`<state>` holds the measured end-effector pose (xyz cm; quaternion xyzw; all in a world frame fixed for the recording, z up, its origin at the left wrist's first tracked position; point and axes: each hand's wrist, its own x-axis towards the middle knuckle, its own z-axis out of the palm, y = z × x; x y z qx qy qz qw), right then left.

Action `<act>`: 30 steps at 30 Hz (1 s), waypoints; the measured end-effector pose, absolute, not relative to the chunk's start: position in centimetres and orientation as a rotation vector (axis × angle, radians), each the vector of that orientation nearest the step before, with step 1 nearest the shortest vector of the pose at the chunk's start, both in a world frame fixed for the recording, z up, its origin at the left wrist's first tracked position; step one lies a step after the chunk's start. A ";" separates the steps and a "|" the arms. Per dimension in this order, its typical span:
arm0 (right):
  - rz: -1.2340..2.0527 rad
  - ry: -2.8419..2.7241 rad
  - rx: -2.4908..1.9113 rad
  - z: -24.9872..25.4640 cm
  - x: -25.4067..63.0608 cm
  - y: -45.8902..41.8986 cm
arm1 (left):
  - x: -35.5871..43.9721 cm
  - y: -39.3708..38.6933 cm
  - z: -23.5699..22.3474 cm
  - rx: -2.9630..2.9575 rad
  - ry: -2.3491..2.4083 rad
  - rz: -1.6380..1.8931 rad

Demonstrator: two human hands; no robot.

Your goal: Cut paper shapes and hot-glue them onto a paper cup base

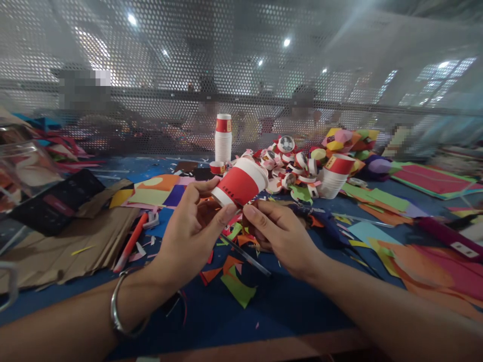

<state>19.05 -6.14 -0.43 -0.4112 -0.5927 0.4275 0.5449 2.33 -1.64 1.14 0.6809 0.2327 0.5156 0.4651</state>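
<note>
A red and white paper cup (241, 182) is tilted on its side in front of me, its rim to the upper right and dark lettering on the red band. My left hand (190, 231) is closed around its base end, thumb below and fingers behind. Thumb and fingers of my right hand (284, 232) are pinched together at the cup's lower side; what they hold is hidden. Below both hands, colored paper scraps (237, 289) and a clear thin rod (251, 259) lie on the blue table (294, 306).
A tall cup stack (223, 143) stands at the back, a shorter stack (334, 176) to its right. Between them is a pile of cut cup pieces (287, 163). Cardboard (83, 246) and an orange marker (131, 241) lie left, colored paper sheets (426, 266) right. A perforated screen (241, 65) rises behind.
</note>
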 end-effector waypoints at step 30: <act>1.070 -1.313 -0.963 -0.3 18.9 -6.3 | 2.2 -1.9 1.4 1.735 0.712 1.187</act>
